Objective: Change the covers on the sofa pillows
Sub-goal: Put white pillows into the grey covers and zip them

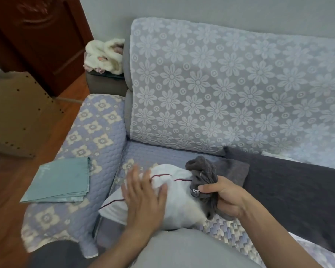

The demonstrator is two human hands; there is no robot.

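Note:
A white pillow insert (174, 196) with dark red piping lies on the sofa seat in front of me. My left hand (143, 196) lies flat on it with fingers spread and slightly blurred. My right hand (223, 198) grips the bunched end of a dark grey cover (203, 173), with a metal zipper pull showing by my fingers. The grey cover wraps the insert's right end. A larger dark grey pillow (290, 192) lies to the right on the seat. A folded teal cover (60, 182) rests on the sofa armrest at the left.
The sofa (220, 89) has a pale blue floral backrest throw and a quilted seat cover. A fluffy cream garment (104, 57) lies on a grey side stand behind the armrest. A cardboard panel (17, 113) and a wooden door stand at the left over wood flooring.

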